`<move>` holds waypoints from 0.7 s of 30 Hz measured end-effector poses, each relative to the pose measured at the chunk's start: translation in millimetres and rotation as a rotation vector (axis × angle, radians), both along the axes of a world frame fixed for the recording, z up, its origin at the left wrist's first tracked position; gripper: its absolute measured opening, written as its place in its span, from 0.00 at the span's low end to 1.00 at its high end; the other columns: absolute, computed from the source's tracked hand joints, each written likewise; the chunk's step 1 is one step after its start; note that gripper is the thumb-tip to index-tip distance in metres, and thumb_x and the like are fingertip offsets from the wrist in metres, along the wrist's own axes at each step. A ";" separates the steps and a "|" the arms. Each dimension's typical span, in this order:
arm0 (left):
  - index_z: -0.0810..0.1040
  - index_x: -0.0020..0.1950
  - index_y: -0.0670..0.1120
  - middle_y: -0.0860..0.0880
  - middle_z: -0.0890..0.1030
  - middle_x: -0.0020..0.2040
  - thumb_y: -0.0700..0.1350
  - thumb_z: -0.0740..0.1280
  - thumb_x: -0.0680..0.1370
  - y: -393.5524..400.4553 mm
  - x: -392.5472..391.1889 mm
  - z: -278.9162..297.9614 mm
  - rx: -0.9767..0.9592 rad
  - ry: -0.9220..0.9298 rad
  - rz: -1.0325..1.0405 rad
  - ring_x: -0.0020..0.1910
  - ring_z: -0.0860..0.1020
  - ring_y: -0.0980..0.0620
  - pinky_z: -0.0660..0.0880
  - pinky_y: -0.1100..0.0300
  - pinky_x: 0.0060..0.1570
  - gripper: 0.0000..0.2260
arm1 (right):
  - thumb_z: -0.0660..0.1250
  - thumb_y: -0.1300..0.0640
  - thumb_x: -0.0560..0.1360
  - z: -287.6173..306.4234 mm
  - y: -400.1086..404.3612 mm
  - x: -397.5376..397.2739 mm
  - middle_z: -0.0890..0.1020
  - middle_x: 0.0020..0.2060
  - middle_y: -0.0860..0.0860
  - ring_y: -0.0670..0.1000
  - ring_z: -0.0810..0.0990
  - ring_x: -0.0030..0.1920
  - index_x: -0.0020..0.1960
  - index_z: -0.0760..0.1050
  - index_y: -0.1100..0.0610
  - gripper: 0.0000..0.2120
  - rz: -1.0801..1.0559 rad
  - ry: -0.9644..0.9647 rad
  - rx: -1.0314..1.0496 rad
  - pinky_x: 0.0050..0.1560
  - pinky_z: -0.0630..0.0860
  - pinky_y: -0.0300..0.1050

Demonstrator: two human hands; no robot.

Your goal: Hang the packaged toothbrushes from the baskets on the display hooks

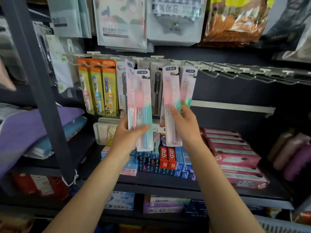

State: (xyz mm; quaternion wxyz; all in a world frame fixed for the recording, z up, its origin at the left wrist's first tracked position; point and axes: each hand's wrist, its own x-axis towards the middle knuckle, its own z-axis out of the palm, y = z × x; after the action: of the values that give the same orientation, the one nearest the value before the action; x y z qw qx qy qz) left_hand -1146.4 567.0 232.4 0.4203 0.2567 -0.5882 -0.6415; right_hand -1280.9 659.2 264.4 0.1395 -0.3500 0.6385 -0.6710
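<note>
Nearest camera, left hand grips lower end of pink-and-teal toothbrush packs, thumb across front. Just beside it, right hand pinches bottom half of another toothbrush pack, its top at hook level. Behind right hand's pack, matching pack on display hooks. Beyond left hand, orange children's toothbrushes hanging. Below both hands, toothpaste boxes on shelf.

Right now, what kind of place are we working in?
Most likely a shop's toiletries aisle. Packaged toothbrushes hang from hooks, stacked toothpaste boxes fill the shelf below, and each hand, left hand and right hand, holds a toothbrush pack.
</note>
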 end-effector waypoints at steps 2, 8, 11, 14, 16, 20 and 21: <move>0.77 0.57 0.58 0.58 0.85 0.50 0.39 0.76 0.74 0.7 -2.2 -0.3 0.000 -0.005 0.000 0.44 0.83 0.64 0.74 0.68 0.43 0.18 | 0.63 0.49 0.83 -1.5 1.3 0.8 0.83 0.51 0.65 0.57 0.87 0.39 0.59 0.72 0.66 0.19 -0.011 -0.004 -0.006 0.50 0.81 0.67; 0.77 0.62 0.55 0.55 0.85 0.53 0.39 0.75 0.74 3.7 -5.1 1.0 -0.010 -0.003 0.014 0.49 0.83 0.60 0.75 0.65 0.45 0.20 | 0.65 0.48 0.81 7.6 4.2 0.8 0.81 0.48 0.69 0.68 0.84 0.44 0.56 0.73 0.68 0.21 -0.037 -0.014 -0.116 0.41 0.84 0.61; 0.76 0.62 0.55 0.56 0.84 0.52 0.38 0.75 0.75 4.4 -4.4 1.7 -0.013 0.012 0.025 0.47 0.83 0.61 0.76 0.68 0.41 0.20 | 0.66 0.41 0.75 13.9 1.8 3.5 0.79 0.47 0.71 0.73 0.81 0.46 0.53 0.73 0.68 0.28 -0.053 0.025 -0.120 0.44 0.79 0.72; 0.76 0.62 0.55 0.56 0.84 0.52 0.37 0.75 0.75 4.3 -1.7 0.8 -0.016 0.029 0.043 0.45 0.84 0.63 0.77 0.71 0.38 0.20 | 0.66 0.40 0.74 18.0 2.5 6.0 0.77 0.48 0.73 0.73 0.80 0.43 0.53 0.72 0.71 0.32 -0.070 0.057 -0.108 0.43 0.77 0.73; 0.76 0.63 0.55 0.56 0.84 0.52 0.38 0.75 0.75 4.7 -0.1 0.0 -0.019 0.032 0.047 0.45 0.84 0.62 0.77 0.70 0.38 0.21 | 0.65 0.37 0.71 20.1 2.8 7.6 0.77 0.48 0.73 0.76 0.77 0.46 0.53 0.71 0.71 0.35 -0.064 0.061 -0.101 0.43 0.76 0.75; 0.77 0.64 0.54 0.55 0.85 0.54 0.38 0.76 0.74 4.4 1.5 -2.2 -0.022 0.016 0.046 0.50 0.84 0.57 0.79 0.61 0.50 0.21 | 0.67 0.43 0.75 24.1 -2.2 4.9 0.75 0.36 0.65 0.64 0.74 0.35 0.45 0.71 0.69 0.27 -0.069 0.012 -0.089 0.42 0.78 0.55; 0.78 0.63 0.55 0.55 0.85 0.54 0.38 0.75 0.74 4.4 1.8 -3.0 -0.026 0.012 0.043 0.51 0.84 0.56 0.79 0.59 0.51 0.20 | 0.67 0.46 0.78 24.0 -4.3 3.4 0.72 0.34 0.59 0.57 0.70 0.34 0.43 0.72 0.65 0.21 -0.078 0.005 -0.084 0.40 0.71 0.50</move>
State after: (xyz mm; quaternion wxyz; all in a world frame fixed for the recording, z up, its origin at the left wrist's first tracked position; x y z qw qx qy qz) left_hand -1144.5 571.4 229.4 0.4408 0.2601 -0.5885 -0.6259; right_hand -1277.6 654.9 288.3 0.0967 -0.3321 0.6232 -0.7015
